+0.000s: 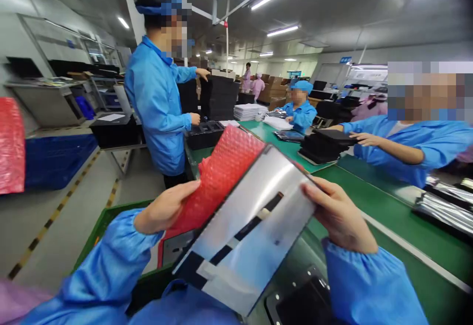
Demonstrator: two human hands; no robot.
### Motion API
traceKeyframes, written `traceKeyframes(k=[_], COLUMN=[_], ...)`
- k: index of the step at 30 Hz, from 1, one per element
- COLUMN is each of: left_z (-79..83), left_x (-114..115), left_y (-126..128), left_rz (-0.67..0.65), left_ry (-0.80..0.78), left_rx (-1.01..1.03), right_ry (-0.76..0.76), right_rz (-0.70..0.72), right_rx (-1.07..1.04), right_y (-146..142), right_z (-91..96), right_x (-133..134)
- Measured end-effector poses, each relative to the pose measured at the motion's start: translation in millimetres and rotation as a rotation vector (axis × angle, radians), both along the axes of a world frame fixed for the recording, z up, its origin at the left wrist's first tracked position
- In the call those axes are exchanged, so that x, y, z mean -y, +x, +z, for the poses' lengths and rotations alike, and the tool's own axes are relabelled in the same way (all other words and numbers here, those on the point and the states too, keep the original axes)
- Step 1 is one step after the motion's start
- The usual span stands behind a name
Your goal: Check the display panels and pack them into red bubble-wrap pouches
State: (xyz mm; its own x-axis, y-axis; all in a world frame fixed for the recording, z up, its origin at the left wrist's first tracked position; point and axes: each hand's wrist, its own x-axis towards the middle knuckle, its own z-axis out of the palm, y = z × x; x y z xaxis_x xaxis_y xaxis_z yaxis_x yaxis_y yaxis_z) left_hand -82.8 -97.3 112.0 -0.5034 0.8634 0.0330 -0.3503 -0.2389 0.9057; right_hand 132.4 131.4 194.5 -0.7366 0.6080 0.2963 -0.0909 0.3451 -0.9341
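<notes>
My right hand grips the upper right edge of a display panel, thumb on its silvery back. Tilted in front of me, the panel shows a dark ribbon cable strip and pale tape near its lower end. A red bubble-wrap bag lies behind and left of the panel, overlapped by it. My left hand pinches the bag's left edge; its fingertips are hidden behind the bag. Whether the panel's lower left edge touches the bag cannot be made out.
A green bin stands at lower left. A black flat part lies below the panel. Along the green table, a co-worker on the right handles stacked black sheets. Another person stands at left by tall black stacks.
</notes>
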Motion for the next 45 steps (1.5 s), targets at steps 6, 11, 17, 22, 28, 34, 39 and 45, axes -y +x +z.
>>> traceKeyframes(k=[6,11,17,22,28,34,39,45], left_z=[-30.2,-33.3,-60.0,-82.3,-71.8,-77.0,-69.8,-49.0], left_x=[32.6,52.2,70.6,66.8,62.1,39.5,6.0,-0.1], left_y=[13.0,-9.6,-60.4,-70.8,-55.4,-45.8,-17.7,17.3], left_rz=[-0.012,0.341,0.586,0.509,0.559,0.617,0.765,0.528], left_ry=[-0.163,-0.04,0.224,0.298,0.239,0.297,0.343,0.335], left_rx=[-0.031,0.289,0.479,0.494,0.458,0.315,0.217,0.429], right_ry=[-0.016,0.266,0.855,1.274,1.476,1.758,1.782,1.614], right_rz=[0.35,0.163,0.301,0.355,0.286,0.057,0.208,0.127], right_rx=[0.162,0.04,0.021,-0.012,0.107,0.001,-0.011,-0.106], right_y=[-89.4,-97.4,-56.3,-65.3,-80.7,-63.8,-65.9,-102.4], right_z=[-33.6,-71.1,-57.6,-69.6,-96.0,-98.8,-112.9,-114.1], right_x=[-0.7,-14.9,40.6,74.5,73.9,101.6,111.2,68.7])
